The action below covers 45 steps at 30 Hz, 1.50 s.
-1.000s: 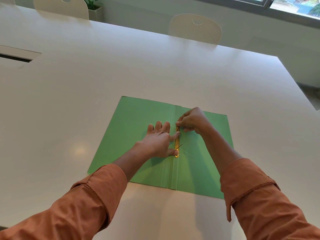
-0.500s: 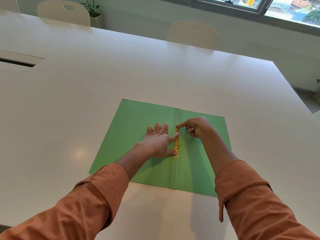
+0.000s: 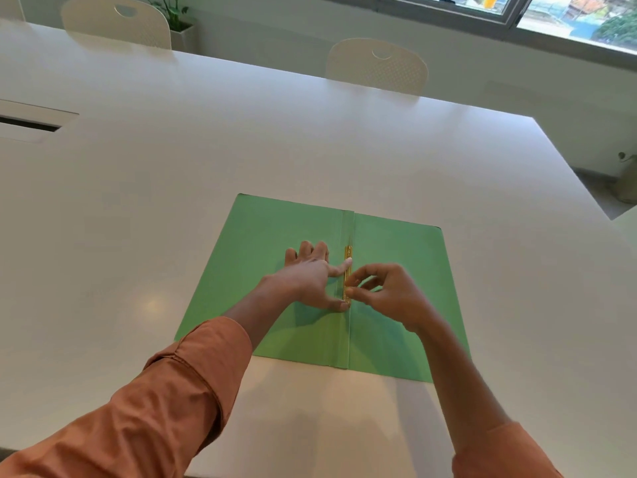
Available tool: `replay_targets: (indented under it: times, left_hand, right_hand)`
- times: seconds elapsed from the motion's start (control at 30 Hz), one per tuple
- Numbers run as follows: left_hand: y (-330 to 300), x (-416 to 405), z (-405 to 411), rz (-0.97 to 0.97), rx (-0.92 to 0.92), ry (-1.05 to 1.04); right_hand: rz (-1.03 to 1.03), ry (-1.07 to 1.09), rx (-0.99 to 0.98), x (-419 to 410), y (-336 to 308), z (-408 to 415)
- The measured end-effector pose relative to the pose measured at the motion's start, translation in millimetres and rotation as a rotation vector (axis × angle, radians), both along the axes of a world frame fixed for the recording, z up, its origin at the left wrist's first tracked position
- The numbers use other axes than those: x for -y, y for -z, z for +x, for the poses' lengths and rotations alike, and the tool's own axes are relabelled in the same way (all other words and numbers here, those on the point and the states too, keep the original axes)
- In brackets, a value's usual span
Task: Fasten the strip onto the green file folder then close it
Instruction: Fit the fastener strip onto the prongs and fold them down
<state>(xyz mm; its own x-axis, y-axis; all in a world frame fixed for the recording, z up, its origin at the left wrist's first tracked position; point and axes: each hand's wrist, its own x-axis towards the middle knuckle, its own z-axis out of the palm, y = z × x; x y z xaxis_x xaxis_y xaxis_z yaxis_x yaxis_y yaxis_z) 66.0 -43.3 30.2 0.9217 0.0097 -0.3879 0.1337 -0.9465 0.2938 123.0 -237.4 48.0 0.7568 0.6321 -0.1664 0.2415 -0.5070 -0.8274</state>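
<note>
We are mid-fastening: the green file folder (image 3: 275, 281) lies open on the surface (image 3: 310, 139), our left hand (image 3: 306, 279) spread flat holding the strip (image 3: 348, 270) along the spine, right hand (image 3: 386, 291) pinching its near end; next, press it down, then close

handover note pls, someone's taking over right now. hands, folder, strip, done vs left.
Left hand: spread flat on the open green card file folder, forefinger and thumb pressing the thin gold metal strip.
Right hand: fingertips pinched at the strip's near end, blurred.
Folder lies open flat on the white table, strip along its centre fold.
Done: strip placed on the fold.
Left: finish fastening (whether it is locked cannot be told), then close the folder.
</note>
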Motion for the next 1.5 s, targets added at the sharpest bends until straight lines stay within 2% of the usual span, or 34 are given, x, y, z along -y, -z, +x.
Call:
replay_targets:
  times: [0.2,0.53,0.9,1.07,1.23,1.37,1.5]
  left_hand:
    - [2,-1,3,-0.012,-0.019,-0.006]
    - [2,2,9,0.008,0.089,-0.060]
    - [-1,11,10,0.200,0.171,-0.030]
    - [-4,14,13,0.241,0.185,-0.020]
    - [-8,16,13,0.270,0.207,-0.002]
    - [-8,14,12,0.261,0.202,0.000]
    - [-7,14,13,0.258,0.201,0.002]
  right_hand:
    - [0.000,0.159,0.041,8,13,-1]
    - [-0.158,0.050,0.483,0,13,-38]
    - [-0.394,-0.020,0.500,-17,-1,-52]
    - [-0.456,0.040,0.410,-37,-13,-50]
    - [-0.461,0.192,0.353,-48,-11,-58]
    - [-0.401,0.272,0.451,-52,-2,-75]
    - [-0.440,0.326,0.569,-47,13,-91]
